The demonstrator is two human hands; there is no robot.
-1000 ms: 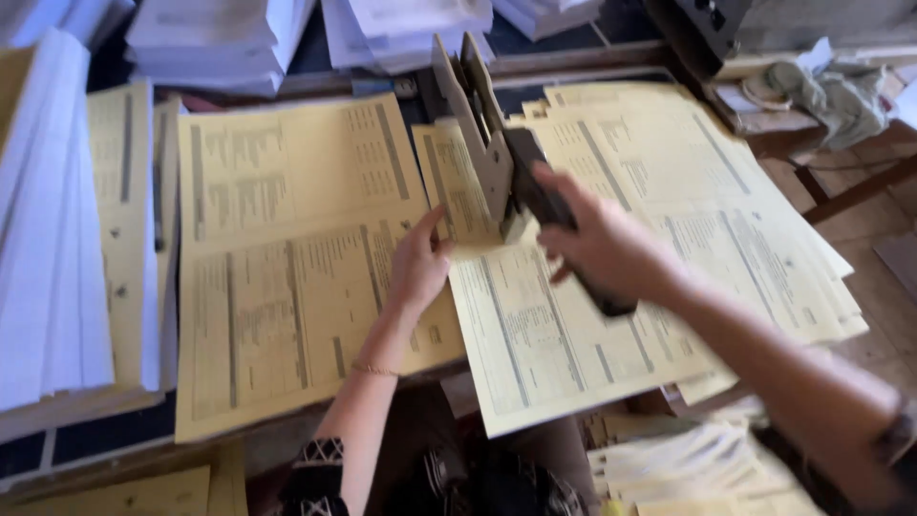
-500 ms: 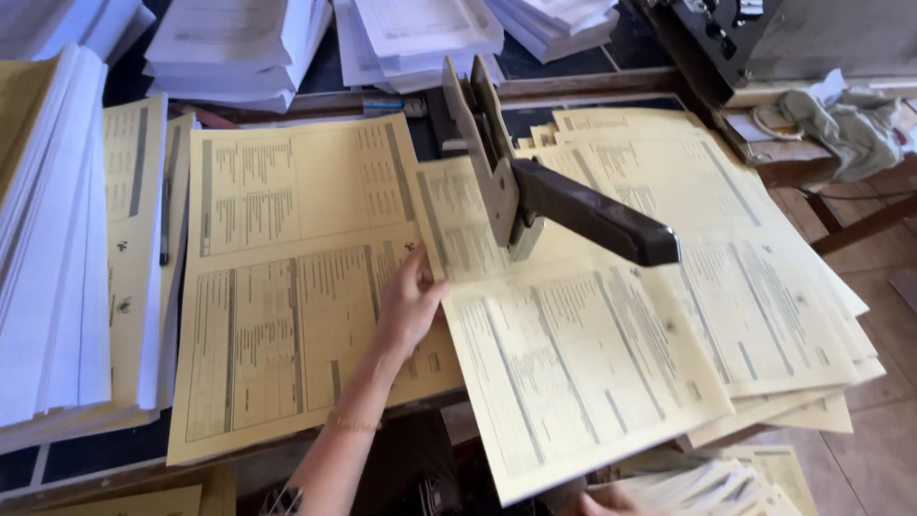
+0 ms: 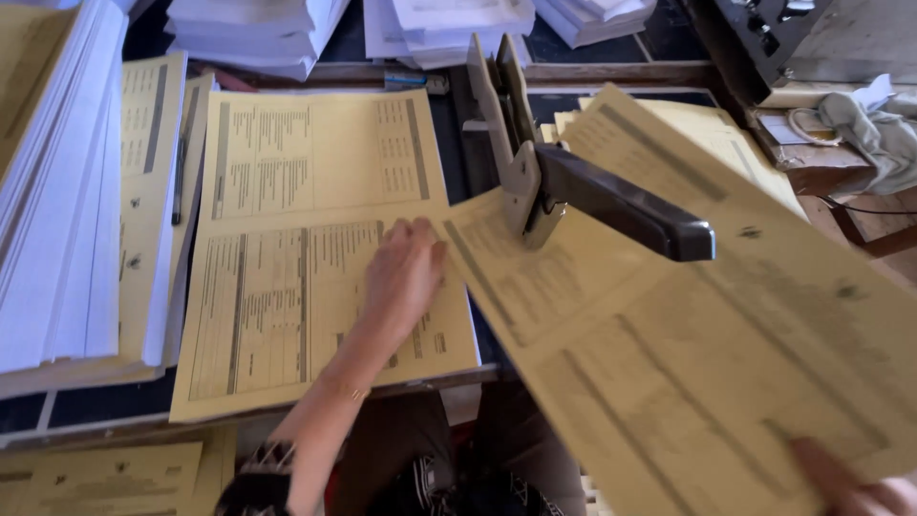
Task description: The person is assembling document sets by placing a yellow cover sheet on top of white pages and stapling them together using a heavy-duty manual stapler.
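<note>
Left hand [image 3: 406, 277] laid flat, grasping nothing, on yellow printed stack [image 3: 315, 248] left of long-arm stapler [image 3: 573, 182]; tilted yellow sheet [image 3: 688, 344] pinched at its lower corner by right hand [image 3: 850, 487], beneath stapler's handle.

light: even, soft | shadows: faint | blur: right foreground (motion)

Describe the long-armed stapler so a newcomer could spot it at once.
Start at the dark worktable covered in stacks of yellow printed sheets. Near its middle, between the flat yellow stack under the left hand and the big yellow sheet lifted by the right hand, stands the long-armed grey metal stapler. It alone is metal, with a thick dark handle jutting rightwards over the paper.
</note>
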